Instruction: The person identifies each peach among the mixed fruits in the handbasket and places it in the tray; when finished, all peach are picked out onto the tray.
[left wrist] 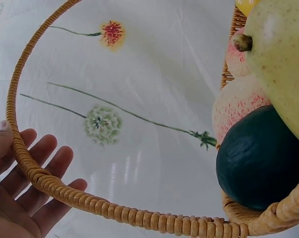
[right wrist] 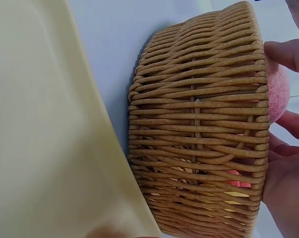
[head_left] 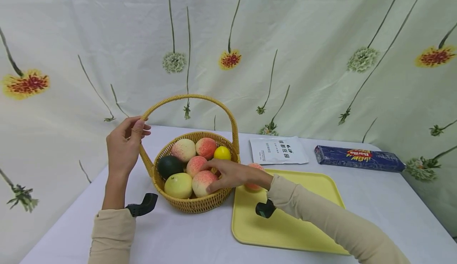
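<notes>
A wicker basket point(head_left: 200, 204) with a tall arched handle point(head_left: 192, 96) stands on the table, full of fruit: several peaches, a lemon point(head_left: 222, 153), a dark green fruit point(head_left: 169, 166) and a yellow-green pear point(head_left: 178, 185). My left hand point(head_left: 143, 128) is at the handle's left side, thumb in front and straight fingers point(left wrist: 45, 163) behind it. My right hand point(head_left: 217, 175) reaches over the basket's right rim and curls round a front peach point(head_left: 199, 180). In the right wrist view that peach point(right wrist: 279, 91) shows between my fingers above the woven wall point(right wrist: 199, 124).
A yellow tray point(head_left: 285, 224) lies right of the basket, one peach point(head_left: 255, 166) on its far left corner behind my right wrist. A white pouch point(head_left: 277, 150) and a blue Barilla box point(head_left: 358, 158) lie at the back. A flowered cloth hangs behind.
</notes>
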